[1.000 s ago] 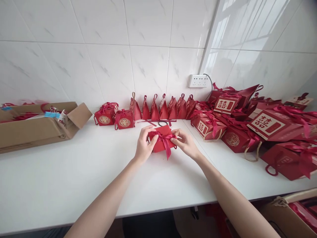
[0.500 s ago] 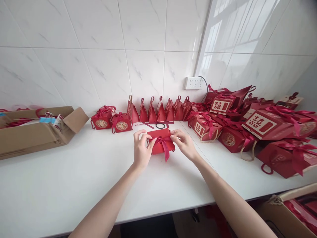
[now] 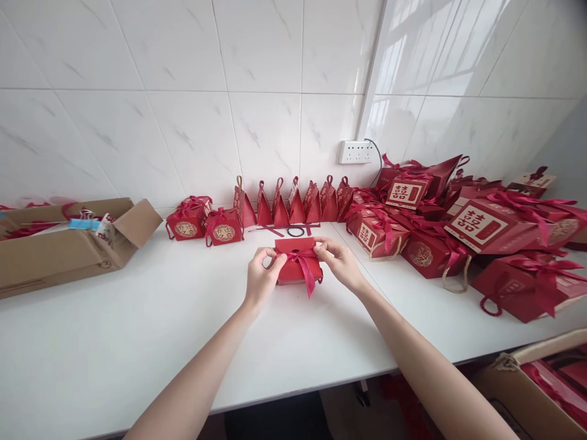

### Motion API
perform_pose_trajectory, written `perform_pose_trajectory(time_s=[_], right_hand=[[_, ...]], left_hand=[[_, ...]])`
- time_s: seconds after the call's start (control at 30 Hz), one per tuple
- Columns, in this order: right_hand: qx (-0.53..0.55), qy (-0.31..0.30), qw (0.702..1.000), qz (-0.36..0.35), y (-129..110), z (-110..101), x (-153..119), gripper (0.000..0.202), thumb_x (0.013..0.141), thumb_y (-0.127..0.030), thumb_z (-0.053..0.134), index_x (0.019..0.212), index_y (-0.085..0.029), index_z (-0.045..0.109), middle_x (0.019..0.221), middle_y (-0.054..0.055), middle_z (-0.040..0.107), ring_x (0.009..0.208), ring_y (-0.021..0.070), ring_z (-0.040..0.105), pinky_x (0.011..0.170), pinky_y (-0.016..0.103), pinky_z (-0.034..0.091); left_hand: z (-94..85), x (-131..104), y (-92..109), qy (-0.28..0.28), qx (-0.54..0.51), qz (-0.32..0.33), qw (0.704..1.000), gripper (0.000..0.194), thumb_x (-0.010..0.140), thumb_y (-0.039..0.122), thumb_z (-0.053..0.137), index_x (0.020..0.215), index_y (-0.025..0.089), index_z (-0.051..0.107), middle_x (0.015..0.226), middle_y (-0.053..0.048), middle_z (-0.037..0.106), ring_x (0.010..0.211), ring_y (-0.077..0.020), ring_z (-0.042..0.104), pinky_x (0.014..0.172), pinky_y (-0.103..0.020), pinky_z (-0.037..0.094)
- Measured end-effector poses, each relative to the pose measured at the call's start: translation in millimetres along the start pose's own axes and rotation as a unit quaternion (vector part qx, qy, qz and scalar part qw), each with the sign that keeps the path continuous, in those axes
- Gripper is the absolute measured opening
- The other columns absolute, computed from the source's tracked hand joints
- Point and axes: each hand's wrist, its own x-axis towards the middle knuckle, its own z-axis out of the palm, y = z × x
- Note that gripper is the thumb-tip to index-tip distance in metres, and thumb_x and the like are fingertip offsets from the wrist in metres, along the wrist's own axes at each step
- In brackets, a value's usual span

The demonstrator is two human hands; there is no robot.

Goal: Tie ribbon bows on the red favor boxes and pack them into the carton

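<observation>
A small red gift box (image 3: pixel 293 278) sits on the white table in front of me, its flap standing up at the back. A dark pink ribbon (image 3: pixel 305 269) is tied across it in a bow, with one tail hanging down the front. My left hand (image 3: pixel 265 275) pinches the ribbon's left part between thumb and finger at the box's left edge. On the opposite side, my right hand (image 3: pixel 338 261) is closed in a pinch on the ribbon's right part. The fingertips partly cover the bow's loops.
Behind the box lie a black ring (image 3: pixel 296 231) and a row of upright red triangular boxes (image 3: pixel 279 211). Two ribboned boxes (image 3: pixel 224 229) stand left of them. An open carton (image 3: pixel 59 260) is far left. Piled red boxes (image 3: pixel 426 253) fill the right; another carton (image 3: pixel 504 385) sits lower right.
The pinching hands have drawn slightly apart, and the bow lies flatter across the box. More of the box's raised back flap shows. The whole view has shifted a little.
</observation>
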Motion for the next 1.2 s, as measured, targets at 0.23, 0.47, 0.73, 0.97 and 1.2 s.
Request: perform_pose_trajectory(time_s=[0.23, 0.47, 0.73, 0.97, 1.2], right_hand=[[0.063, -0.019, 0.997, 0.029, 0.6, -1.2, 0.8, 0.037, 0.081, -0.049, 0.054, 0.065, -0.016, 0.053, 0.118, 0.009, 0.056, 0.101, 0.0211, 0.057, 0.083, 0.036, 0.049], [0.026, -0.008, 0.999, 0.028, -2.7, -6.9, 1.4, 0.038, 0.079, -0.052, 0.056, 0.066, -0.016, 0.054, 0.116, 0.011, 0.055, 0.104, 0.0243, 0.055, 0.083, 0.038, 0.050], [-0.012, 0.000, 1.000, -0.006, 10.0, -5.1, 5.8, 0.038, 0.082, -0.051, 0.053, 0.066, -0.017, 0.054, 0.117, 0.009, 0.054, 0.110, 0.0236, 0.053, 0.091, 0.040, 0.046], [-0.128, 0.197, 0.971, -0.049, -16.7, 0.2, -24.4, 0.021, 0.082, -0.044, 0.054, 0.085, -0.023, 0.056, 0.098, 0.008, 0.058, 0.105, 0.0238, 0.052, 0.093, 0.044, 0.042], [0.009, -0.028, 0.988, 0.149, -26.2, 80.6, -94.5, 0.019, 0.084, -0.035, 0.048, 0.089, -0.019, 0.057, 0.072, 0.004, 0.061, 0.065, 0.0179, 0.061, 0.058, 0.031, 0.051]], left_hand=[[-1.8, 0.0, 4.6, -0.004, 0.041, 0.004, 0.999, 0.025, 0.072, 0.030, 0.058, 0.058, 0.019, 0.041, 0.072, 0.000, 0.047, 0.069, -0.0121, 0.047, 0.064, -0.024, 0.044], [-1.5, -5.9, 8.8, -0.035, 0.102, 0.059, 0.992, 0.026, 0.078, 0.036, 0.055, 0.064, 0.021, 0.040, 0.072, 0.000, 0.051, 0.076, -0.0150, 0.054, 0.071, -0.027, 0.049], [-3.1, 1.0, -10.8, -0.041, 0.117, 0.115, 0.986, 0.023, 0.078, 0.035, 0.056, 0.064, 0.021, 0.044, 0.096, -0.007, 0.062, 0.112, -0.0221, 0.053, 0.082, -0.031, 0.048], [1.5, -1.3, -13.2, -0.021, 0.121, 0.100, 0.987, 0.024, 0.077, 0.036, 0.055, 0.063, 0.020, 0.044, 0.086, -0.005, 0.058, 0.108, -0.0214, 0.054, 0.084, -0.033, 0.048], [2.0, -4.3, -4.0, -0.007, 0.158, 0.127, 0.979, 0.021, 0.076, 0.033, 0.057, 0.062, 0.021, 0.047, 0.071, -0.001, 0.055, 0.076, -0.0164, 0.055, 0.074, -0.032, 0.050]])
